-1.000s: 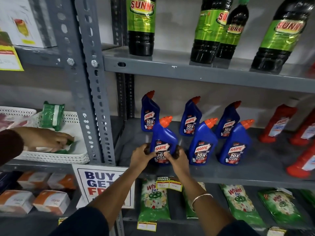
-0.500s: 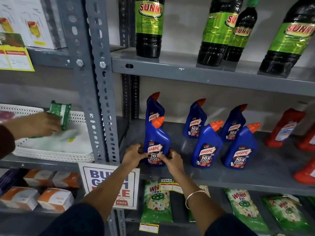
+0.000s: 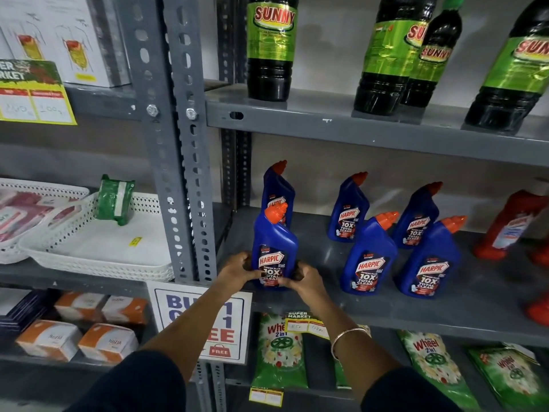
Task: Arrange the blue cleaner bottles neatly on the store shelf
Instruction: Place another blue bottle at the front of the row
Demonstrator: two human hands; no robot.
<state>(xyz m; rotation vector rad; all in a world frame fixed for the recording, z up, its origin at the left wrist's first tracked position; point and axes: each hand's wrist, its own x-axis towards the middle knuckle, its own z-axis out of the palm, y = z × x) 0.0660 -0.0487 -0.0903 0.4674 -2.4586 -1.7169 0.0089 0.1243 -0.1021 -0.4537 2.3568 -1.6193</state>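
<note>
Several blue cleaner bottles with orange caps stand on the grey middle shelf. The front-left blue bottle stands upright near the shelf's left end, and both hands grip its base: my left hand on its left side, my right hand on its right. Directly behind it stands another blue bottle, mostly hidden. To the right stand two front bottles and two back bottles.
Red bottles stand at the shelf's right end. Dark bottles with green labels fill the shelf above. A slotted steel upright borders the left. A white basket with a green pack sits beyond it. Detergent pouches lie below.
Both hands slid the front-left bottle leftward along the shelf, in front of the back-left bottle. Another person's hand at the white basket has left the view.
</note>
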